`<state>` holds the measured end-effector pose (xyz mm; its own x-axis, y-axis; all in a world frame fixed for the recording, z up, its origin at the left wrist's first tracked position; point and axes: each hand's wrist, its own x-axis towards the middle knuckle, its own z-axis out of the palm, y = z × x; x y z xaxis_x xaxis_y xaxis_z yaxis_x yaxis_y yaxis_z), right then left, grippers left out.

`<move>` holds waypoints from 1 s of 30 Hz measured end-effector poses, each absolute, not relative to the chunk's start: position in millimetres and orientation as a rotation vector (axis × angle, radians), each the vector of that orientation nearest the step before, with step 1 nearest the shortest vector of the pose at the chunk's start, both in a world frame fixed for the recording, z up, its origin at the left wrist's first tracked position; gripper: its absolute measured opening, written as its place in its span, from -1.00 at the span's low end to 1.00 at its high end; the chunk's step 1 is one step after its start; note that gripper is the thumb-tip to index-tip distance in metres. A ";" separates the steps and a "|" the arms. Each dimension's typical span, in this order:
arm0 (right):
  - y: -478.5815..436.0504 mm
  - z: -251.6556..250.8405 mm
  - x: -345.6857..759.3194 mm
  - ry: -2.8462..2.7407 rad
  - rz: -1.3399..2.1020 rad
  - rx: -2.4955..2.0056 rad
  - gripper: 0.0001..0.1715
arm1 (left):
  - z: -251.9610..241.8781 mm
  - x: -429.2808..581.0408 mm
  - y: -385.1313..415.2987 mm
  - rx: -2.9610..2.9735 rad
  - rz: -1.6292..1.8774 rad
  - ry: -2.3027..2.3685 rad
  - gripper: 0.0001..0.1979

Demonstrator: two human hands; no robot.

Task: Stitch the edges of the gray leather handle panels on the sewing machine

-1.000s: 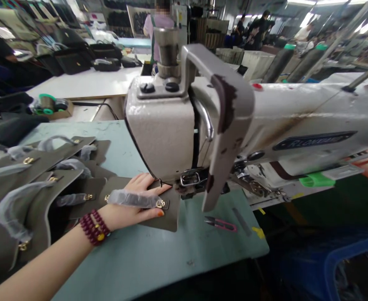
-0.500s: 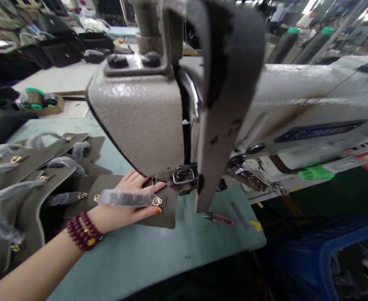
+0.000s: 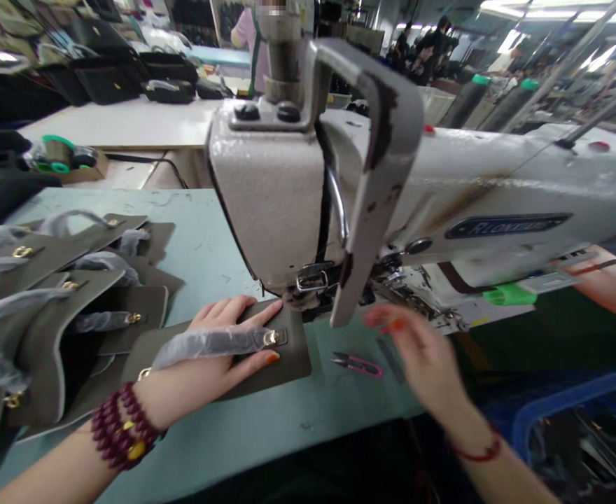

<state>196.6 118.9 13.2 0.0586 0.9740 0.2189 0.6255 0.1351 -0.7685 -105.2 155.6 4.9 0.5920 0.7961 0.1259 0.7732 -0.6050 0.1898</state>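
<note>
My left hand (image 3: 229,358) lies flat with fingers spread on a dark grey-brown bag panel (image 3: 300,350), holding it down on the table. It is passed beneath the panel's plastic-wrapped handle (image 3: 211,346), which arches over its back. The panel's far edge sits close to the presser foot area of a white sewing machine (image 3: 271,203); the needle is hidden. Blurred by motion, my right hand (image 3: 418,350) hovers right of the machine head, near the guard bar. Whether its fingers hold anything is not clear. Below the machine lie pink-handled thread snips (image 3: 358,364).
Several similar panels with wrapped handles (image 3: 3,336) are heaped at left on the pale green table (image 3: 192,448). A blue crate (image 3: 523,427) stands low at right. Thread cones (image 3: 465,101) rise behind the machine. A person (image 3: 248,35) stands beyond the white table (image 3: 129,122).
My right hand has come into view beside the machine. The panel under my left hand has shifted slightly to the right, clearer of the heap. The camera's view has tilted up slightly.
</note>
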 end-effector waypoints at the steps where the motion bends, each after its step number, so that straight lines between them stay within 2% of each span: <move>1: 119.3 4.0 180.1 -1.673 0.655 -1.529 -0.52 | 6.2 -104.3 156.2 2.707 0.282 1.342 -0.39; 4: 126.3 -19.8 128.6 -1.506 1.101 -1.417 -0.51 | 9.0 -101.3 158.4 2.748 0.263 1.371 -0.40; 6: 132.0 -26.5 105.0 -1.412 1.164 -1.412 -0.53 | 9.6 -99.4 158.8 2.768 0.273 1.390 -0.40; 30: 142.8 -26.4 90.2 -1.338 1.065 -1.473 -0.51 | 5.9 -96.4 172.6 2.734 0.416 1.411 -0.56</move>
